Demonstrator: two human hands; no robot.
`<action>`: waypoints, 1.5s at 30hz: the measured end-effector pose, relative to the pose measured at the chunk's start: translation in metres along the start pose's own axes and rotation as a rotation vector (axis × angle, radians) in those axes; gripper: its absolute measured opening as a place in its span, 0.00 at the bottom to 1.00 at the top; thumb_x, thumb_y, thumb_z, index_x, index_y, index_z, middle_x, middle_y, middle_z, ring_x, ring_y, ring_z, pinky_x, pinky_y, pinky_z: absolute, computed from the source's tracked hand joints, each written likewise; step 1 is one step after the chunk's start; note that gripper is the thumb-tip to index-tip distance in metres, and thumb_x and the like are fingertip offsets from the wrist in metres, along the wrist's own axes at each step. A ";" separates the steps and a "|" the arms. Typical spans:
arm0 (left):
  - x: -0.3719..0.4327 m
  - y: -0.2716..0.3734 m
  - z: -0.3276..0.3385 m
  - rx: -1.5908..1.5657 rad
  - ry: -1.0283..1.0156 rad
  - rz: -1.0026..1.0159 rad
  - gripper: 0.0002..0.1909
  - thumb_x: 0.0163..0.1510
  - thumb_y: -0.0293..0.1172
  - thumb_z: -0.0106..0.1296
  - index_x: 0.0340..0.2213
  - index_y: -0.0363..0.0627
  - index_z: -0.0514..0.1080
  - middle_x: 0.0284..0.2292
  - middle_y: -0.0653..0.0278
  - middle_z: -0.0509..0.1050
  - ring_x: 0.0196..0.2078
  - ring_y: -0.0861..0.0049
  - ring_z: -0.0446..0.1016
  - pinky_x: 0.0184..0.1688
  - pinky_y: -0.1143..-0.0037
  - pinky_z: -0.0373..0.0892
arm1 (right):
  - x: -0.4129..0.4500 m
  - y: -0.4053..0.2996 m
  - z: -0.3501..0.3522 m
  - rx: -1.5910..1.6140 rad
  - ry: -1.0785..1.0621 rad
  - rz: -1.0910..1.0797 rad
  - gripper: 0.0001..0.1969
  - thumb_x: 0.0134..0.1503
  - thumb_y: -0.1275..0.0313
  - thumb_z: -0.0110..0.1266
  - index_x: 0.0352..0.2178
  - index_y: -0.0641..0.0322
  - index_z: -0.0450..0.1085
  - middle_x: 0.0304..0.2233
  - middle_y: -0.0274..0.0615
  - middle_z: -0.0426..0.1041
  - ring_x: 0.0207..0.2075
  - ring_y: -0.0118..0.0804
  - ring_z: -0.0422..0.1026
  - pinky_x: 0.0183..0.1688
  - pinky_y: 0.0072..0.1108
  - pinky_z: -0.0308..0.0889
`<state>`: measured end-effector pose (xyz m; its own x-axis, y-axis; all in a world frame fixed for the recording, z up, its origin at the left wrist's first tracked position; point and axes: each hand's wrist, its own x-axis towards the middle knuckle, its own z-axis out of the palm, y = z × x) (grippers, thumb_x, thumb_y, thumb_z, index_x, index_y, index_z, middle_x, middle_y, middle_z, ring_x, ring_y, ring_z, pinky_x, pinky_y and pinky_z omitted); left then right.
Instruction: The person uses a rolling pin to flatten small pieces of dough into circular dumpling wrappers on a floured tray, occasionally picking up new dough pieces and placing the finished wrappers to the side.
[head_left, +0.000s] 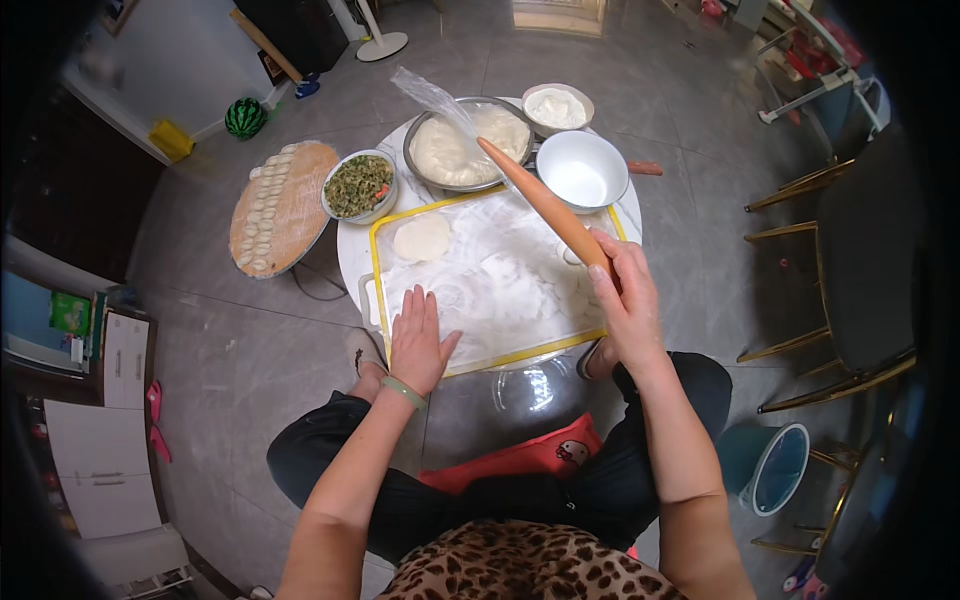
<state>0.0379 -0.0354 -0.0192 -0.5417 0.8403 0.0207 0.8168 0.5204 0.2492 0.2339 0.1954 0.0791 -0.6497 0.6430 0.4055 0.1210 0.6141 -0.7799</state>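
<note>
My right hand (630, 300) grips the near end of a tapered wooden rolling pin (551, 206), which slants up and away to the left over the floured mat. The pin's far tip overlaps clear plastic film (435, 94) at the bowl of dough; whether they touch is unclear. My left hand (418, 341) lies palm down, fingers extended, on the near left of the yellow-edged mat (517, 341). Beyond it rests a flat round dough sheet (421, 238). A small pale dough piece (568, 255) shows partly behind the rolling pin.
Behind the mat stand a metal bowl of dough (431, 154), a flour bowl (556, 109) and a white enamel-like bowl (583, 169). To the left are a bowl of chopped filling (360, 185) and a round board (300, 202) with rows of dumplings (264, 206). Chairs (862, 247) flank the right.
</note>
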 end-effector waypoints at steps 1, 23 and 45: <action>0.003 0.003 0.001 -0.021 0.028 -0.001 0.42 0.57 0.49 0.52 0.63 0.34 0.52 0.66 0.46 0.48 0.69 0.52 0.45 0.66 0.55 0.49 | 0.000 0.000 -0.001 -0.003 0.000 -0.001 0.19 0.61 0.73 0.49 0.54 0.64 0.66 0.43 0.46 0.68 0.44 0.41 0.69 0.49 0.26 0.64; -0.038 -0.029 -0.052 -0.032 0.231 0.076 0.36 0.55 0.43 0.54 0.62 0.48 0.58 0.65 0.58 0.54 0.69 0.58 0.49 0.64 0.50 0.49 | -0.017 0.030 0.086 -0.197 -0.571 -0.315 0.18 0.55 0.71 0.56 0.49 0.58 0.70 0.37 0.45 0.68 0.42 0.48 0.69 0.45 0.35 0.66; -0.042 -0.016 -0.037 0.096 -0.285 -0.043 0.42 0.56 0.51 0.52 0.65 0.44 0.51 0.67 0.54 0.49 0.70 0.62 0.46 0.64 0.49 0.49 | -0.043 0.021 0.113 -0.509 -0.752 -0.339 0.25 0.62 0.58 0.47 0.60 0.46 0.62 0.66 0.43 0.54 0.66 0.53 0.52 0.62 0.49 0.52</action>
<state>0.0401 -0.0846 0.0114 -0.5100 0.8189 -0.2634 0.8167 0.5571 0.1506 0.1798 0.1290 -0.0082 -0.9988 0.0438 0.0220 0.0350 0.9514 -0.3060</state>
